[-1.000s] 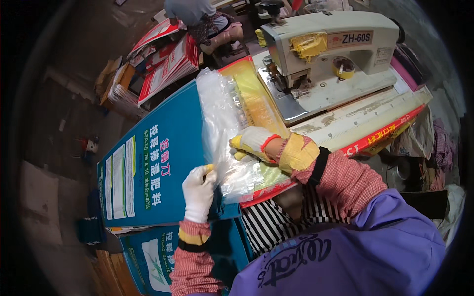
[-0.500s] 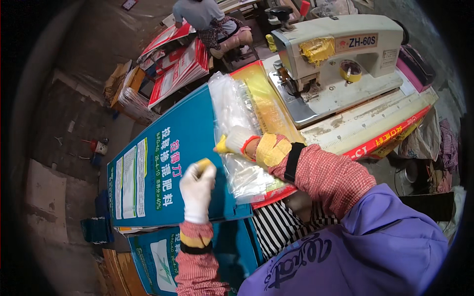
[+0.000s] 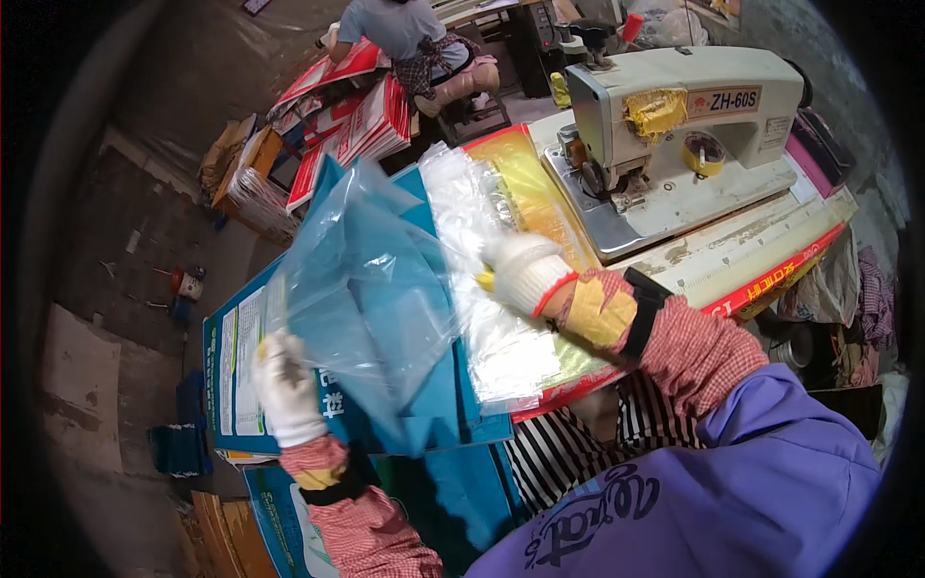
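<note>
A transparent plastic bag point(image 3: 366, 289), partly smeared by motion, billows over the blue printed sacks point(image 3: 443, 405). Its left edge is pinched in my left hand point(image 3: 287, 380), which wears a white glove with yellow at the fingertips. My right hand point(image 3: 530, 270), gloved the same way and blurred, is curled over a pile of folded transparent plastic bags point(image 3: 515, 366). What its fingers hold, if anything, does not show. That pile lies on a yellow and red sack point(image 3: 525, 164), along the right edge of the blue stack.
A white sewing machine point(image 3: 703, 106) stands on the bench at the right, beside a ruler-marked edge point(image 3: 732, 252). Farther back a person point(image 3: 405, 48) sits by stacks of red and white sacks point(image 3: 361, 135). More blue sacks point(image 3: 424, 491) hang below the near edge.
My left hand has swung left and down, drawing one transparent bag off the pile and across the blue sacks. My right hand has shifted right, and the view has turned slightly.
</note>
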Available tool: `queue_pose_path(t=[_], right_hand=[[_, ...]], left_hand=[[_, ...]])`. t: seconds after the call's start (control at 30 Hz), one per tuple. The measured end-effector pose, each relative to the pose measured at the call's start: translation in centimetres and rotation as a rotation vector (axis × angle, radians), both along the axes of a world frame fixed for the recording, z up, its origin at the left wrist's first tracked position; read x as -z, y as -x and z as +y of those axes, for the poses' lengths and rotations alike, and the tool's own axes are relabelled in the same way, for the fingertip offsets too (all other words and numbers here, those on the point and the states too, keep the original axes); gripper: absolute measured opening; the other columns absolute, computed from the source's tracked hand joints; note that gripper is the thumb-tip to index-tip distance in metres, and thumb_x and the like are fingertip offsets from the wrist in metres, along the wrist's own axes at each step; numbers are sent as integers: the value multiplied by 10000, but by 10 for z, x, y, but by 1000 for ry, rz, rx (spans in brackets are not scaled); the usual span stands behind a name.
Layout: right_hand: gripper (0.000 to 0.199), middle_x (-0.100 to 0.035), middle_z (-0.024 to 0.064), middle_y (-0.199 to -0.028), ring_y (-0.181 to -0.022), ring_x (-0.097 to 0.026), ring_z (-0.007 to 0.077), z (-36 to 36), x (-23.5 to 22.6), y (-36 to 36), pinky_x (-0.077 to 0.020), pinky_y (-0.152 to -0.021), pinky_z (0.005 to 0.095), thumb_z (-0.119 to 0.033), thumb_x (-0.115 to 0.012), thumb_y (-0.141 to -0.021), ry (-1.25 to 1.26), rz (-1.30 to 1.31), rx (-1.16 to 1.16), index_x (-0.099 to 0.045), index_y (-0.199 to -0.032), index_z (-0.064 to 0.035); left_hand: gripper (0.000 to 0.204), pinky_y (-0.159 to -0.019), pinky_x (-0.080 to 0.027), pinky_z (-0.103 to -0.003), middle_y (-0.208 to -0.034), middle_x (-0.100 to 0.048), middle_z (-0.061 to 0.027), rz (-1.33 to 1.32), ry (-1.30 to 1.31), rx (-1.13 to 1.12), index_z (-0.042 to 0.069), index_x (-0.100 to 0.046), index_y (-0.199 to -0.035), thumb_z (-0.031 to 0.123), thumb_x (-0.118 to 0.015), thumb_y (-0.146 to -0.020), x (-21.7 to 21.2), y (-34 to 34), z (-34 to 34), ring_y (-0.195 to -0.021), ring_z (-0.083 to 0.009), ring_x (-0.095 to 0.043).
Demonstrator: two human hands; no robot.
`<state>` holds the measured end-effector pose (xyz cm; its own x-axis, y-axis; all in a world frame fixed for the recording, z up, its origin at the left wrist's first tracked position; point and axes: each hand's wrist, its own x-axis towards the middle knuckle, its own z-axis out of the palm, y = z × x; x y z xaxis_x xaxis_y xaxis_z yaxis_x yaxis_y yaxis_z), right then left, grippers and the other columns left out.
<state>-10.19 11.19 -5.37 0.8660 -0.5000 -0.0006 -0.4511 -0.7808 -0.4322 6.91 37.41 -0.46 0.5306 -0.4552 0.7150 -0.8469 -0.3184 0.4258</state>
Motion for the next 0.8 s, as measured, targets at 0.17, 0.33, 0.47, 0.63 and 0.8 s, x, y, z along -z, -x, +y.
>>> queue_pose_path(t=[0.17,0.33,0.47,0.63,0.8], right_hand=[[804,-504,276,-1130,-1068,-487,392,94,-7,-15,-410,-900,389,-472,-680,-689,-257,-597,-490,-395,-1203,77],[510,-649,189,-889,-820,-629,302,174,48,74,-505,-699,390,-437,-645,-751,-230,-426,-1346,-608,-1011,0],[263,-653,104,-754,-676,-617,246,137,36,-27,-484,-588,372,-289,-680,-660,-590,-352,-1386,-666,-818,-79],[260,-620,143,-1006,-808,-614,298,-1,40,-82,-493,-703,375,-264,-526,-849,-194,-381,-119,-600,-994,-61],[532,-523,235,-1148,-983,-552,365,28,10,-42,-456,-827,435,-481,-424,-897,-2041,-449,-32,-469,-1167,-25]], left_hand=[[101,-585,-420,-194,-739,-544,-34,860,402,433,13,-500,-867,72,-581,-861,-1,52,-50,-631,-92,-520],[89,-543,-376,-169,-677,-520,-11,704,355,289,15,-493,-838,63,-560,-870,-17,47,-21,-582,-63,-467],[96,-549,-372,-161,-659,-507,-2,693,267,261,30,-487,-831,72,-563,-871,-21,70,-9,-587,-58,-465],[83,-618,-386,-186,-761,-488,-11,227,355,16,14,-477,-871,85,-495,-910,-77,79,65,-674,-62,-459],[102,-583,-385,-192,-725,-477,2,401,169,38,63,-479,-844,127,-554,-872,-57,128,58,-640,-71,-469]])
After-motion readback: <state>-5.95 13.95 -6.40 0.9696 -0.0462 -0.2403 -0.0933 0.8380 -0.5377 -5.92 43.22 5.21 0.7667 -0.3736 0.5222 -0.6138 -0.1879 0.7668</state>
